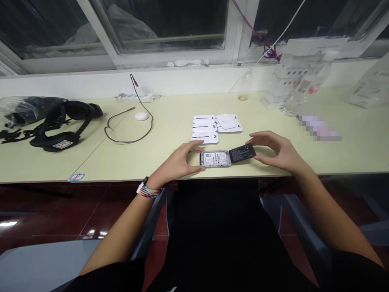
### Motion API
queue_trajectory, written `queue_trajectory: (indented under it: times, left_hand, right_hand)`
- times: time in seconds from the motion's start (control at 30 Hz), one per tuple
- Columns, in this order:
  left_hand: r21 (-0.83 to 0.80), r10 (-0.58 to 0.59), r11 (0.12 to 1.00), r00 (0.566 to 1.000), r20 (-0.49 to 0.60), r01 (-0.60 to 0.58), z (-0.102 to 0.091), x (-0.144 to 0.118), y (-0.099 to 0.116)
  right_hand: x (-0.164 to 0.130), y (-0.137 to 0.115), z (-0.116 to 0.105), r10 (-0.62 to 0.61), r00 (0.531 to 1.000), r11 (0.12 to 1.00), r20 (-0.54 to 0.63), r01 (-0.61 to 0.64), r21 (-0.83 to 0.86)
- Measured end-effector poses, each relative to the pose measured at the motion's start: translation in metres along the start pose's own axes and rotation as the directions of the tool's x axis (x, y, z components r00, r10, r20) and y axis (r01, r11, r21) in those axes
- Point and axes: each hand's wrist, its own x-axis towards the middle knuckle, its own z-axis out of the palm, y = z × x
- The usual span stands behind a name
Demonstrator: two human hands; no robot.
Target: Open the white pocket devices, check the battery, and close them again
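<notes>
Head view.

Item: left hand (pixel 178 162), middle of the frame; thumb and fingers clamped on the left end of a device (pixel 214 159).

Item: the device, just below centre, near the front edge of the desk (pixel 176 113); back uncovered, printed labels facing up in the recess.

Item: right hand (pixel 278 152), right of centre, well apart from the left; thumb and fingers pinching the outer end of a battery (pixel 242 152).

Item: the battery, black, print upward, tilted, its inner end at the device's right end; whether the two touch cannot be told.

Item: white cases (pixel 204 127), set close together above the device; a small white piece (pixel 227 121) lies on one at the right.

Item: black cable (pixel 152 125) and white round object (pixel 141 116), left of centre; headset (pixel 45 140), far left.

Item: boxes (pixel 282 81), stacked, upper right; clear bottle (pixel 299 95) beside them.

Hazards, as judged: a loose pinch could let the battery drop; a skewed angle could scrape its end against the device's rim; a sideways push could skid the device over the near edge, or, pushed the other way, into the cases.
</notes>
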Motion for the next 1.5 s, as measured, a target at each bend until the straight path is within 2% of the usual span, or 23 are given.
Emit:
queue_trajectory:
  times: [0.5,0.67,0.77,0.93,1.1,1.5]
  left_hand:
    - [-0.008,-0.005,1.000,1.000,0.004,0.005,0.000,0.000,0.000]
    - [-0.002,0.015,1.000,1.000,0.007,-0.015,0.001,-0.001,-0.003]
    - [0.004,0.008,1.000,1.000,0.007,-0.008,0.001,-0.001,-0.002]
    - [0.010,0.004,1.000,1.000,0.011,-0.004,0.001,0.000,0.000]
    - [0.016,0.021,1.000,1.000,0.008,-0.022,0.001,0.000,0.000]
    - [0.013,0.012,1.000,1.000,0.013,-0.012,0.001,-0.001,-0.002]
  right_hand:
    - [0.002,0.002,0.001,-0.024,1.000,1.000,0.009,0.024,0.021]
    - [0.017,-0.004,0.016,-0.104,0.995,0.986,-0.012,0.105,0.130]
    - [0.029,-0.015,0.028,-0.101,0.995,0.984,0.018,0.098,0.152]
    - [0.047,-0.032,0.041,-0.098,0.995,0.977,-0.031,0.102,0.185]
    - [0.056,-0.044,0.052,-0.156,0.985,0.980,0.075,0.145,0.137]
    - [0.070,-0.060,0.053,-0.238,0.952,0.969,0.193,0.247,-0.022]
